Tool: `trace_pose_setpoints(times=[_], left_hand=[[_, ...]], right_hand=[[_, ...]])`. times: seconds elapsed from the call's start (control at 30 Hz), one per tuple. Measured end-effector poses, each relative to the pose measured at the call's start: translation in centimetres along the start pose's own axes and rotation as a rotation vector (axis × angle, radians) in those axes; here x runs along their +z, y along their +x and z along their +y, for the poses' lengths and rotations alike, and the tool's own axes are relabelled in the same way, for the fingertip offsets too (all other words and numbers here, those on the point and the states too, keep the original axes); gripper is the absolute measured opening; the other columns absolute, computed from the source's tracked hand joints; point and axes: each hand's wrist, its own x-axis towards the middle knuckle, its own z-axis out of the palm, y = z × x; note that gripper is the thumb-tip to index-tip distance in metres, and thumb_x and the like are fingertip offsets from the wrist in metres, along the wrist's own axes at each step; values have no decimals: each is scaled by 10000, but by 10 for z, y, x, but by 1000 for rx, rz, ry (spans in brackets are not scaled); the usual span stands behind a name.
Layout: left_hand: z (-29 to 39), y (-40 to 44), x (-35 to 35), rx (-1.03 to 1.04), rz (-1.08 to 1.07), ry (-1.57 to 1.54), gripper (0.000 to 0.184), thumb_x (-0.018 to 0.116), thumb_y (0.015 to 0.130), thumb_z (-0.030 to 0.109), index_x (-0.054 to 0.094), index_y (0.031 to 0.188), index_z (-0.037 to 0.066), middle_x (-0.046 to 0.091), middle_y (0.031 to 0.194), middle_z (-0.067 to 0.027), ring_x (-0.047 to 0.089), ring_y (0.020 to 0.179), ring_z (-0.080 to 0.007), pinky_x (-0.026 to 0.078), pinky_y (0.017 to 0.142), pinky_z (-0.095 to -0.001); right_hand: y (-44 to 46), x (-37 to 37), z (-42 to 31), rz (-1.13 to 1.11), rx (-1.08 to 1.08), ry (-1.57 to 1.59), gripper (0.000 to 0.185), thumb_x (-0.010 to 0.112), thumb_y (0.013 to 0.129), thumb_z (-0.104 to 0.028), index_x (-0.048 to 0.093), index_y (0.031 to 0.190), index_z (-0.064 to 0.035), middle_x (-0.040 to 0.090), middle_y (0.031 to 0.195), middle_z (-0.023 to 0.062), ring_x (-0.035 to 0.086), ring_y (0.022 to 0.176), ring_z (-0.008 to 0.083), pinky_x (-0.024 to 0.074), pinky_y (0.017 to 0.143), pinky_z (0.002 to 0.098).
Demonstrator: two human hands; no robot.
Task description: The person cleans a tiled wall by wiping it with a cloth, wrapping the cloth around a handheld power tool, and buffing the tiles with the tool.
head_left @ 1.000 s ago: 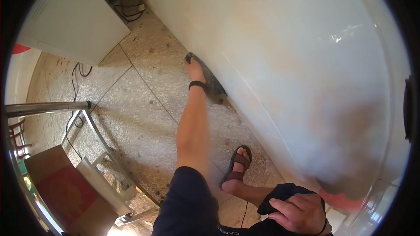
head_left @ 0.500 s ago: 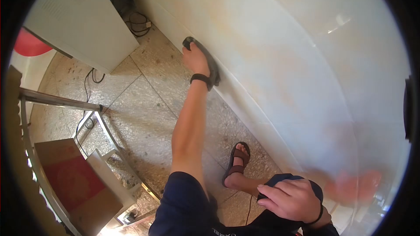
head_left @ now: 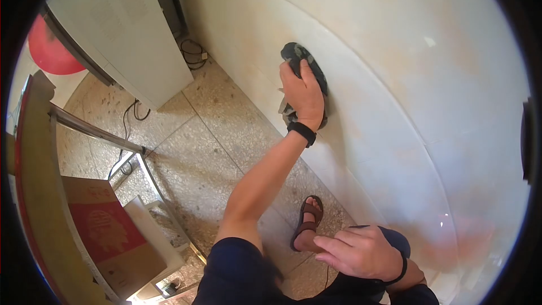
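My left hand (head_left: pixel 303 93) is closed around a crumpled dark patterned cloth (head_left: pixel 320 70), pressing it against the pale wall (head_left: pixel 372 135) above the floor line. A paler edge of the cloth sticks out near my wrist, which wears a black band. My right hand (head_left: pixel 361 254) rests over my bent knee in dark shorts, its fingers loosely bent and holding nothing visible. A thin dark band circles that wrist too. Below the knee, my foot in a brown sandal (head_left: pixel 309 221) stands on the floor beside the wall.
A white cabinet (head_left: pixel 121 34) stands at the upper left, with black cables (head_left: pixel 193 55) on the speckled tile floor behind it. A metal frame (head_left: pixel 152 178) and a brown-and-red cardboard box (head_left: pixel 107 229) are at the lower left. Farther back is a red round object (head_left: pixel 53 48).
My left hand has moved the cloth up the wall, to the right in view and away from the floor edge. My right hand stays at the knee. The camera view has shifted slightly.
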Motion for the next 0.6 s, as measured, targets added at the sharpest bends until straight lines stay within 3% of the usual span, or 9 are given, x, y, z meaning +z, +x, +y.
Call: trace_pose_setpoints(times=[0.13, 0.2, 0.23, 0.33, 0.47, 0.6], left_hand=[[-51, 22, -12, 301, -50, 166, 283, 613, 1028, 224, 569, 1170, -17, 629, 1123, -246, 608, 1032, -477, 484, 887, -515], [-90, 40, -20, 5, 82, 295, 400, 581, 1042, 269, 583, 1313, -25, 628, 1263, -277, 603, 1145, -486, 488, 982, -511], [-124, 39, -27, -11, 85, 304, 432, 561, 1048, 285, 572, 1347, -27, 622, 1296, -283, 598, 1186, -482, 481, 1023, -515], [-108, 18, -23, -356, 111, 427, 436, 511, 1060, 335, 566, 1288, -33, 623, 1315, -281, 620, 1137, -495, 492, 997, -538], [-109, 24, -15, -309, 122, 338, 432, 513, 1056, 353, 571, 1293, -3, 677, 1219, -271, 642, 1118, -465, 501, 954, -522], [-49, 37, -11, -233, 127, 129, 445, 522, 1056, 361, 590, 1255, -32, 705, 1139, -231, 660, 1078, -423, 502, 937, -479]], right_hand=[[7, -4, 3, -36, 27, -50, 286, 832, 838, -235, 692, 1043, -94, 609, 767, 18, 664, 629, 175, 546, 550, 298], [6, 1, 1, -10, 23, -33, 282, 827, 843, -237, 691, 1041, -90, 612, 761, 24, 665, 628, 181, 547, 550, 301], [8, 3, 4, 16, 12, -21, 278, 823, 848, -239, 691, 1039, -86, 615, 756, 29, 666, 627, 187, 548, 549, 304], [3, 13, 17, 13, 41, -42, 273, 810, 862, -250, 689, 1038, -80, 620, 749, 40, 672, 632, 200, 551, 550, 311], [0, 6, 22, 11, 132, -34, 271, 803, 870, -264, 689, 1038, -85, 636, 756, 45, 684, 642, 209, 559, 554, 313], [-2, 6, 20, 10, 88, -34, 274, 806, 867, -270, 691, 1046, -96, 666, 787, 49, 698, 644, 219, 568, 555, 321]])
